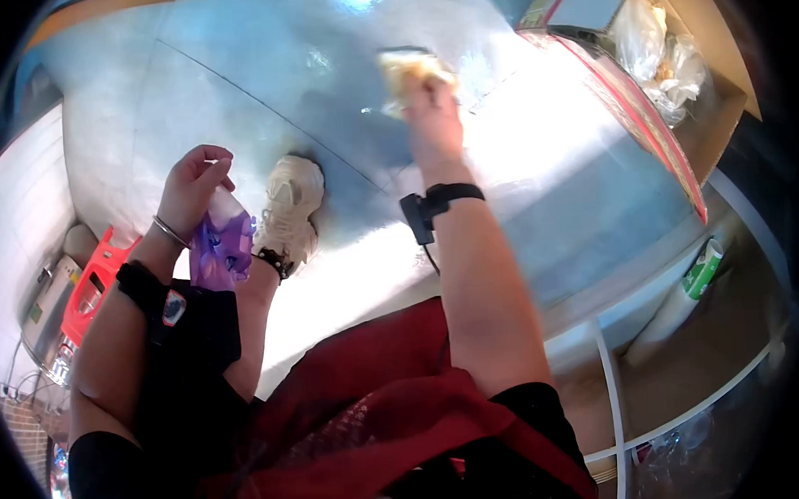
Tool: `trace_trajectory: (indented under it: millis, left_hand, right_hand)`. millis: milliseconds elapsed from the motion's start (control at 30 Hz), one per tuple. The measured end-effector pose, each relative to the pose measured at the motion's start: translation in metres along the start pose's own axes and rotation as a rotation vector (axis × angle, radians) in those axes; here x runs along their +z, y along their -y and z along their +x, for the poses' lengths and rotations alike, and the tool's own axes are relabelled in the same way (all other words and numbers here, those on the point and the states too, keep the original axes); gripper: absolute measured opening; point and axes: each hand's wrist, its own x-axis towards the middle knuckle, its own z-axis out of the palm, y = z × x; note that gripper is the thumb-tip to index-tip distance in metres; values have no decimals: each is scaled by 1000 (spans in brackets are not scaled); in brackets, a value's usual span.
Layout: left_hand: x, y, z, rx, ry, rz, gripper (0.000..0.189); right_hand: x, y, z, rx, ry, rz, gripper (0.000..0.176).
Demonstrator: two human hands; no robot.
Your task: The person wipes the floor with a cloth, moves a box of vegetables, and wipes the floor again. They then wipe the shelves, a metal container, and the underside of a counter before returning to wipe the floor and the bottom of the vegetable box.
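My right hand is stretched out over the blue-grey tiled floor, its fingers closed on a crumpled pale yellow and white item, blurred by motion. My left hand is closed near my knee, its fingers curled and the thumb against them. A purple and white patterned packet hangs just under that hand, its top end at the fingers. Beside it, a beige shoe rests on the floor.
At the upper right stands an open cardboard box with clear plastic bags. White shelving holding a green and white roll is at the lower right. A red plastic object stands at the left.
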Motion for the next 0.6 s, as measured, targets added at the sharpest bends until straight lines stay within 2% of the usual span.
trace_trajectory:
  millis: [33,100,167,233,300,367,400,433,467,500,567,600]
  left_hand:
    - [-4,0,1,-17,-11,-67,18]
    - [-5,2,2,-4,-24,-99,17]
    - [-8,7,4,27,-26,-140,17]
    - [-9,7,5,16,-18,-159,17]
    - [-5,1,8,-3,-12,-149,17]
    - [0,-6,13,12,31,-105,17]
    - [3,-9,12,21,37,-67,18]
    - [5,-13,10,49,51,-25,18]
    - [9,-17,9,72,65,0,18]
    - [11,-17,11,84,80,29,18]
    - [11,-17,11,90,115,86,18]
    - [12,-16,10,89,116,131,18]
  right_hand:
    - [14,1,-8,5,-1,2,36]
    - [26,0,-32,-143,249,-381,30]
    - [31,-59,-44,-847,268,-923,26]
    - [21,-96,-71,-943,252,-934,26]
    - [-7,-128,-99,-872,354,-961,26]
    - [-48,-153,-122,-765,337,-880,24]
    - [-66,-169,-132,-700,231,-845,19]
    - [-83,-165,-139,-193,244,-578,16]
    - [-96,-174,-141,-8,59,-132,17]
    - [-107,-185,-146,127,-102,110,16]
    - [-129,-218,-157,-208,-418,-698,19]
    - [-124,-232,-161,-186,-433,-682,19]
